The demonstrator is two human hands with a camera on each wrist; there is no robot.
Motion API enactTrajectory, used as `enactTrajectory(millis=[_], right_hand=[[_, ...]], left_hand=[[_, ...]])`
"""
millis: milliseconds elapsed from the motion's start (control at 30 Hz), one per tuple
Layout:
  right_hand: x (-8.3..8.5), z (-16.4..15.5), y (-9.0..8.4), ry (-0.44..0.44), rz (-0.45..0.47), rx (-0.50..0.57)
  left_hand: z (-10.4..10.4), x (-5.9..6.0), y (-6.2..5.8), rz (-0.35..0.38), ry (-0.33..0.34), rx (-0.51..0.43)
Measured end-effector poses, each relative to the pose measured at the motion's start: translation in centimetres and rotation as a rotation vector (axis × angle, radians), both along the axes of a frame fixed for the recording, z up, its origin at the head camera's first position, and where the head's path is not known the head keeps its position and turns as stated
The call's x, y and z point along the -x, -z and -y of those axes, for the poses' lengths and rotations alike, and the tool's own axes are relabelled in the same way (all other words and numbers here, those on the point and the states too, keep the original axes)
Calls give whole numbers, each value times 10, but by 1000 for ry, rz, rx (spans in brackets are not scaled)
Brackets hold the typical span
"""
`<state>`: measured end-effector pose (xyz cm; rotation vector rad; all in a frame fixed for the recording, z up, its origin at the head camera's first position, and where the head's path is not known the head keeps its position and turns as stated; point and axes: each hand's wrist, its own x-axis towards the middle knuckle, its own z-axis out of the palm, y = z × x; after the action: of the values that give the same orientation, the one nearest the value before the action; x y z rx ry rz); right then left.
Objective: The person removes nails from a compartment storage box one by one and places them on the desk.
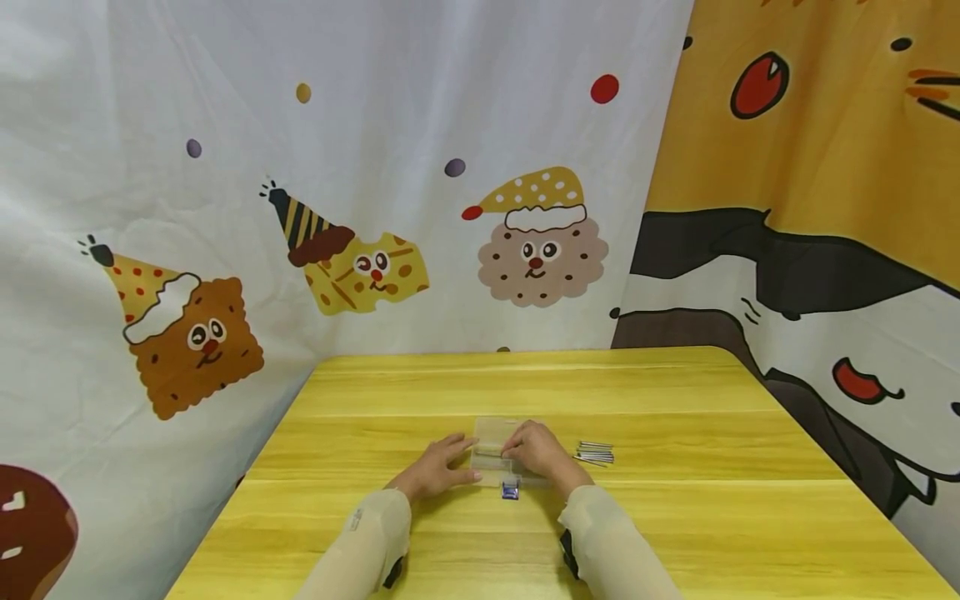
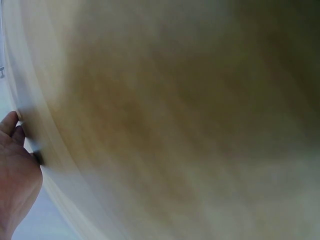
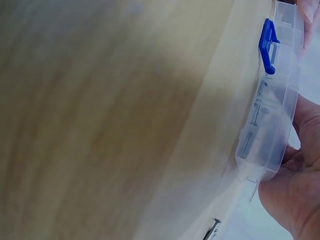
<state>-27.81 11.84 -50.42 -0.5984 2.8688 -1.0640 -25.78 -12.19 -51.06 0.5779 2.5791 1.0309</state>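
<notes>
A clear plastic box (image 1: pixel 487 478) with a blue latch (image 3: pixel 266 47) lies open on the table. My left hand (image 1: pixel 437 468) rests at the box's left side, its fingers fairly straight; in the left wrist view only part of this hand (image 2: pixel 17 175) shows at the edge. My right hand (image 1: pixel 538 448) is over the box, thumb and fingertips brought together at one end of a thin metal nail (image 1: pixel 489 454). Through the box wall, the right wrist view shows small metal pieces (image 3: pixel 256 114); the right hand (image 3: pixel 295 192) is behind it, fingertips hidden.
Several loose metal nails (image 1: pixel 595 453) lie in a small pile right of the box, beside my right hand. The yellow wooden table (image 1: pixel 675 517) reaches back to a printed cloth (image 1: pixel 420 125) hanging behind it.
</notes>
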Motion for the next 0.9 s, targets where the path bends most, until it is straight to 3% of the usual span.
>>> enactTrajectory(millis=[233,533,900], right_hand=[[1,1,-1,8,18,29],[5,2,1,5,-2,-22],[3,1,2,-46,-126,-87]], left_hand=[[0,0,0,1,4,-13],[0,1,1,-15,10,-6],[0,1,2,-26,16,-7]])
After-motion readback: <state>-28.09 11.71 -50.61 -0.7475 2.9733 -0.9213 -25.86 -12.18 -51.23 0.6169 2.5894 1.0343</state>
